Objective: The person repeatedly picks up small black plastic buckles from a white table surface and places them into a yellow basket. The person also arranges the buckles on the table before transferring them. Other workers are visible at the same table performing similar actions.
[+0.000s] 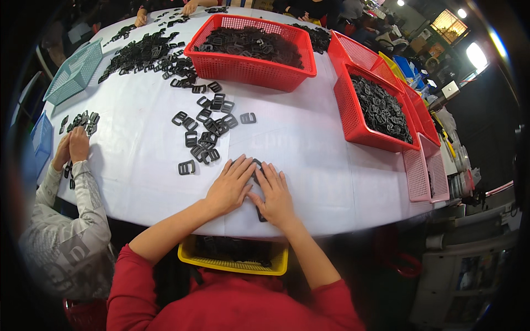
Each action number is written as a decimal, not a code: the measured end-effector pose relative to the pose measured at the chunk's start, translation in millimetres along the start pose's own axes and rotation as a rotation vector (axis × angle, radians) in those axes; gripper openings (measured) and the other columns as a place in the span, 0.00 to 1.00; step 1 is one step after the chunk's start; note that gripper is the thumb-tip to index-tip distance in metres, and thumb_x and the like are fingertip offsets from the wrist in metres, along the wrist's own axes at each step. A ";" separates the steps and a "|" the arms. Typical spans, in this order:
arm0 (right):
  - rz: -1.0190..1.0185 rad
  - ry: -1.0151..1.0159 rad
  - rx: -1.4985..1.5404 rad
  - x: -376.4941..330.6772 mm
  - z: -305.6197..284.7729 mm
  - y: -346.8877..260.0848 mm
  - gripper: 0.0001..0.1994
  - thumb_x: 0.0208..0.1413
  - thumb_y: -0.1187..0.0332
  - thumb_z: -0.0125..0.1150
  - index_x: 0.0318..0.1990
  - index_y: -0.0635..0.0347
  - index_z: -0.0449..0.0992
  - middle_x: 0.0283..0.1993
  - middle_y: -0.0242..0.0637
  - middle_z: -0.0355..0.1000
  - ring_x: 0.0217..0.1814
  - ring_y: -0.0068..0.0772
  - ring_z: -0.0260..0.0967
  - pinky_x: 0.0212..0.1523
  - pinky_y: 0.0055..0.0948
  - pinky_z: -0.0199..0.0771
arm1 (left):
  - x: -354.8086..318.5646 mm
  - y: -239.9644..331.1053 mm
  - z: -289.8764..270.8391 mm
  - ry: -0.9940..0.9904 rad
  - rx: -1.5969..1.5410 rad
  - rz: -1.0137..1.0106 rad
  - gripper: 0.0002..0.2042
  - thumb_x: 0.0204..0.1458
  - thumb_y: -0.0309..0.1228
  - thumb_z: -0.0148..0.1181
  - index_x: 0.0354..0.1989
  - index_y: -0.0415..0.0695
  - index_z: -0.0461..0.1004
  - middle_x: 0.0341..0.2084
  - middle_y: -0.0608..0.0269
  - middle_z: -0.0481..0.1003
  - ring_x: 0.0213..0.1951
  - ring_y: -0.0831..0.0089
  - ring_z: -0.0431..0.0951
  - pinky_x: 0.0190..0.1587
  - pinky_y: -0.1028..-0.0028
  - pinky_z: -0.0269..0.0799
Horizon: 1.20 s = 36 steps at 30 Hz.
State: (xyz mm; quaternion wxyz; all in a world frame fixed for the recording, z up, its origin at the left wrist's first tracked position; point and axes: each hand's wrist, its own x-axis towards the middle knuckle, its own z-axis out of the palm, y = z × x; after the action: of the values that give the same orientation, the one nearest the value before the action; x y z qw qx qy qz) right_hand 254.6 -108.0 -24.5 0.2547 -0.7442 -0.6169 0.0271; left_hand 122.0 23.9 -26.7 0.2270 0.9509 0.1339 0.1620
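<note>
My left hand (pixel 231 186) lies palm down on the white table near its front edge, fingers stretched out. Beside it, my right hand (pixel 274 196) rests with its fingers spread, the two thumbs close together. Between and partly beneath them are black plastic buckles (pixel 261 214), mostly covered, so I cannot tell how many. Beyond my fingertips is a loose pile of similar black strap buckles (pixel 208 139). One buckle (pixel 186 167) sits apart at the near left of that pile, and another (pixel 248 118) at its right.
A red basket (pixel 248 73) of buckles stands at the back, another (pixel 375 138) at the right beside a pink basket (pixel 425 171). Below the table edge is a yellow basket (pixel 232 267). At left, a person's hands (pixel 74 146) handle buckles near a teal basket (pixel 74 71).
</note>
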 end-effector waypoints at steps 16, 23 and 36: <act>-0.265 -0.244 0.139 37.2 -1.9 -18.2 0.29 0.53 0.49 0.64 0.62 0.45 0.70 0.69 0.38 0.60 0.75 0.46 0.49 0.72 0.57 0.41 | -73.1 -15.2 -67.0 0.526 -0.207 -0.365 0.20 0.52 0.18 0.55 0.55 0.43 0.73 0.59 0.51 0.68 0.64 0.52 0.64 0.64 0.61 0.61; -0.429 -0.346 0.432 0.1 -6.2 -41.9 0.18 0.52 0.57 0.68 0.48 0.51 0.79 0.58 0.33 0.72 0.71 0.44 0.58 0.71 0.54 0.50 | -45.6 -83.4 -81.0 0.334 -0.109 -0.271 0.20 0.54 0.28 0.60 0.57 0.53 0.74 0.61 0.53 0.66 0.67 0.53 0.60 0.66 0.58 0.57; -0.167 -0.109 0.649 -39.4 -42.5 -67.9 0.06 0.51 0.72 0.67 0.38 0.57 0.81 0.40 0.38 0.78 0.42 0.41 0.76 0.46 0.34 0.77 | -4.4 -23.8 -25.4 -0.070 0.163 0.002 0.27 0.57 0.46 0.55 0.66 0.54 0.64 0.69 0.59 0.55 0.73 0.60 0.47 0.68 0.35 0.32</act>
State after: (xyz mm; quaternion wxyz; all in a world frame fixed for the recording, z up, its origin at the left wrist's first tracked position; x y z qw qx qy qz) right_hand 198.9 -152.1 29.7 0.4464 -0.5688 -0.6475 0.2409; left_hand 104.3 52.8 -17.7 0.1535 0.9714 0.1378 0.1173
